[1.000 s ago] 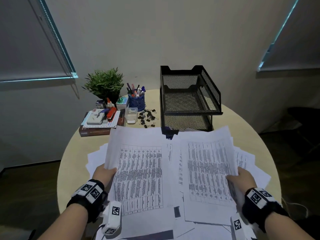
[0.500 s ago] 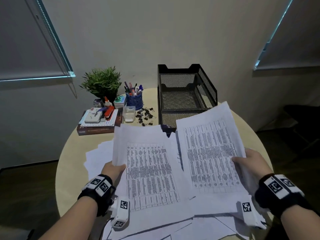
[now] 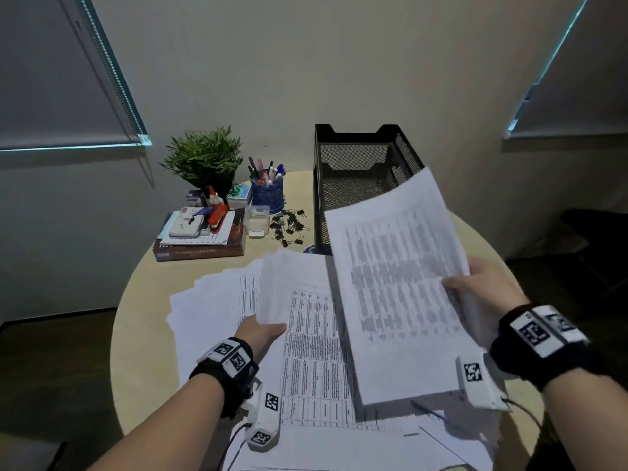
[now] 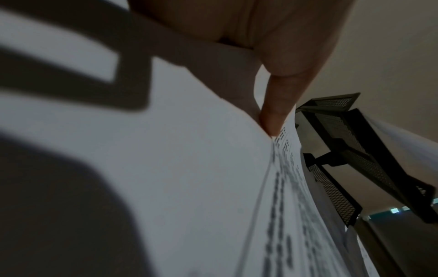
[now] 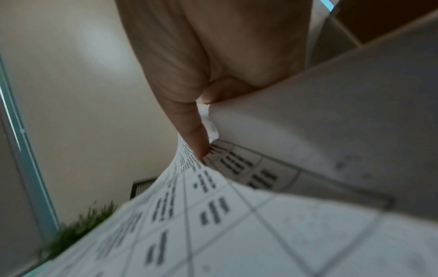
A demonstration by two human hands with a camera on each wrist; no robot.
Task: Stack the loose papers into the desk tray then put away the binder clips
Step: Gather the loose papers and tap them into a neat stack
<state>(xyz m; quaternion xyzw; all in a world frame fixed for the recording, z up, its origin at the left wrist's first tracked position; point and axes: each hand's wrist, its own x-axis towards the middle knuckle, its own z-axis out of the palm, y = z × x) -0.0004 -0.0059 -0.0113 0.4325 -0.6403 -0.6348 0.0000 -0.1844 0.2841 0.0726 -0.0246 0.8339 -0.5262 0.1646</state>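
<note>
Sheets (image 3: 397, 294) are riding in the right hand (image 3: 482, 290), pinched at their edge and hanging over the mesh desk tray (image 3: 343, 158). The left hand (image 3: 261, 331) is pinching another sheet (image 3: 289, 287) off the table (image 3: 142, 334). Held by one side, the sheets could sag, fan out and slip. Binder clips (image 3: 289, 226) are lying loose beside the tray.

White loose papers (image 3: 397, 287) carry grey printed grids, the wire-mesh desk tray (image 3: 353, 164) and small metal binder clips (image 3: 289, 226) are black, and the round wooden table (image 3: 146, 334) is pale beige.

Black wristbands (image 3: 537, 345), checkered white tags, bare forearms
</note>
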